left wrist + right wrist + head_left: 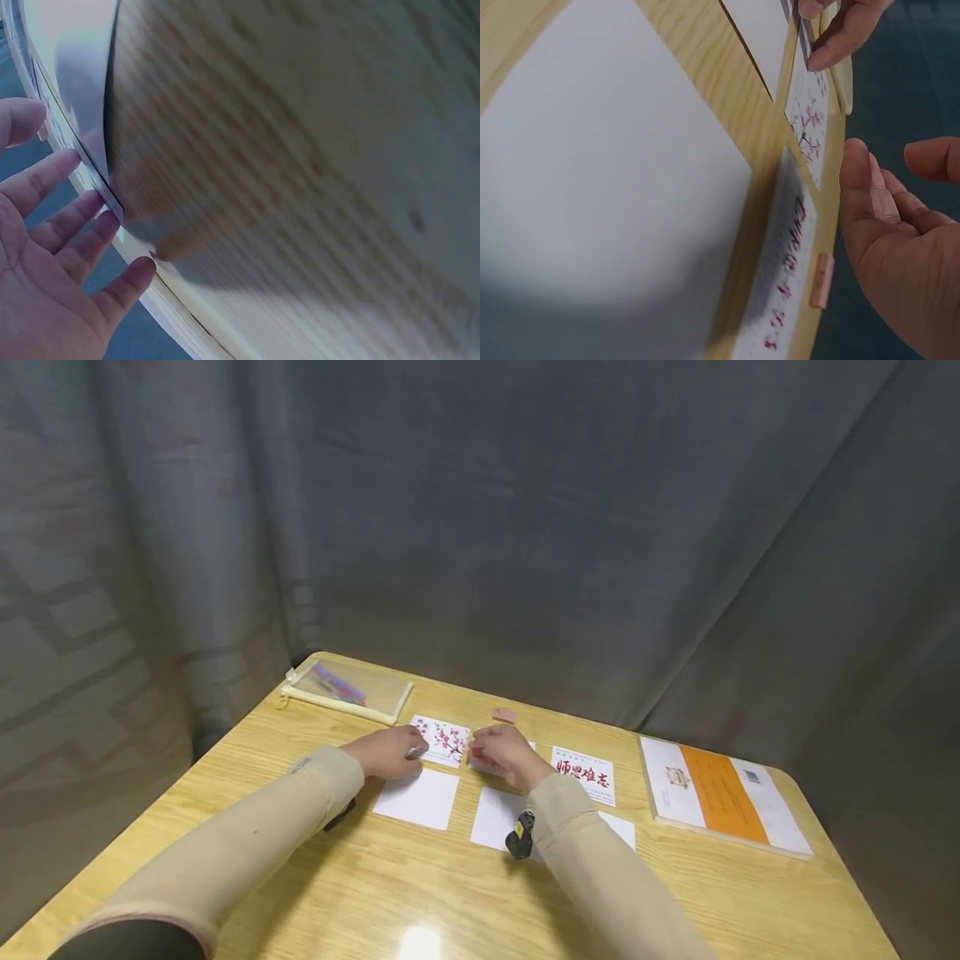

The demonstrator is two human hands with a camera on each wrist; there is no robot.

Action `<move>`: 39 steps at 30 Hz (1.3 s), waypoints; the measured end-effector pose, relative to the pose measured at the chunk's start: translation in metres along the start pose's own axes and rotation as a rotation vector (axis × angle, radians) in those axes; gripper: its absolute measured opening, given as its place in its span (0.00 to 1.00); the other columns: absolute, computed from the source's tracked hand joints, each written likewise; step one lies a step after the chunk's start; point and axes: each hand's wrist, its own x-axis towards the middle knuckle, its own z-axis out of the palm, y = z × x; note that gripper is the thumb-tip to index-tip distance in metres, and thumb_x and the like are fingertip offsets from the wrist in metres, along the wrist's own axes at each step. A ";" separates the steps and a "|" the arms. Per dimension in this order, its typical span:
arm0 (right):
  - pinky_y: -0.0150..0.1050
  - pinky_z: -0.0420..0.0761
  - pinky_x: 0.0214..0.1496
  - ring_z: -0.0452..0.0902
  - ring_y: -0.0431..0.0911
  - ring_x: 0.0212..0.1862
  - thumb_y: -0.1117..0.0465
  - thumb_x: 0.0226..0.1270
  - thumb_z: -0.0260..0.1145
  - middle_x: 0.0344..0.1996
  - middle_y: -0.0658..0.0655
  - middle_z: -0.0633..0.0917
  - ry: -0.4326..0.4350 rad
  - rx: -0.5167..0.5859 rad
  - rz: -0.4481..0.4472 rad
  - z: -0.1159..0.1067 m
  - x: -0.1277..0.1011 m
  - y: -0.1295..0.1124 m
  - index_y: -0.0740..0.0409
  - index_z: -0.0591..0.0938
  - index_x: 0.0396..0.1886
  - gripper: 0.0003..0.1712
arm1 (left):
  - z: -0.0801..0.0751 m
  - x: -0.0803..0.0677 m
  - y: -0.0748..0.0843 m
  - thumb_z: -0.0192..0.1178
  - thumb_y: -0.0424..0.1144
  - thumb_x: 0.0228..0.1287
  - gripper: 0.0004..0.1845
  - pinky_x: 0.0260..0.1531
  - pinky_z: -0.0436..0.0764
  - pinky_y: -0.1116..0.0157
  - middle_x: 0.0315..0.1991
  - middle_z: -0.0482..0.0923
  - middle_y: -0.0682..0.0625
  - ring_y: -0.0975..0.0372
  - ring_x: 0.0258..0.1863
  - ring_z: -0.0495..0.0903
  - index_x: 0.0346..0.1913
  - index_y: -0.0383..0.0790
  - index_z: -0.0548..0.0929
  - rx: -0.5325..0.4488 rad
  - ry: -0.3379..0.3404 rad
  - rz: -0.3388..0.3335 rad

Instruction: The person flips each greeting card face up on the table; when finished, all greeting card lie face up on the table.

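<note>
**Two hands at a row of cards on the table**

Sleeves in pale beige fill the near edge of the head view, both arms reaching forward over the wooden table [247, 760]. Farthest left, at the back corner, lies a mesh pencil pouch [347, 690] with pens inside, set out of the way of the work. The left hand [390, 752] comes next: its fingertips rest on the left edge of the blossom card [448, 741], and the left wrist view shows the fingers [71, 217] spread and fairly straight, so the grip presses rather than pinches, likely to pin the card flat. Just below it lies a blank white card [417, 798]. The right hand [504, 752] sits just right of the blossom card, over another card; its fingers curl loosely with the thumb apart in the right wrist view, and I cannot tell that they pinch anything. A small pink eraser [504, 715] lies behind it. Further right are a card with red characters [585, 773], more blank cards in the front row, and an orange-and-white book [720, 795] parked at the edge.
</note>
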 end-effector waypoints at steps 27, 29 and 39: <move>0.39 0.82 0.46 0.82 0.45 0.37 0.69 0.68 0.58 0.39 0.64 0.84 -0.165 -0.047 0.002 0.020 -0.063 0.032 0.76 0.74 0.53 0.17 | 0.010 -0.073 0.020 0.58 0.48 0.67 0.27 0.63 0.68 0.51 0.65 0.67 0.38 0.48 0.65 0.66 0.63 0.35 0.74 0.053 -0.001 0.210; 0.38 0.83 0.45 0.82 0.45 0.37 0.70 0.67 0.59 0.38 0.63 0.83 -0.145 -0.031 0.006 0.023 -0.064 0.035 0.76 0.75 0.51 0.16 | 0.012 -0.074 0.018 0.58 0.46 0.66 0.26 0.62 0.69 0.51 0.64 0.68 0.38 0.47 0.64 0.67 0.62 0.34 0.75 0.056 -0.001 0.210; 0.37 0.83 0.43 0.81 0.44 0.37 0.69 0.67 0.60 0.40 0.63 0.83 -0.112 0.033 0.004 0.032 -0.067 0.037 0.75 0.75 0.53 0.17 | 0.018 -0.071 0.020 0.59 0.45 0.65 0.24 0.61 0.69 0.51 0.63 0.69 0.38 0.47 0.63 0.69 0.59 0.35 0.77 0.031 0.016 0.163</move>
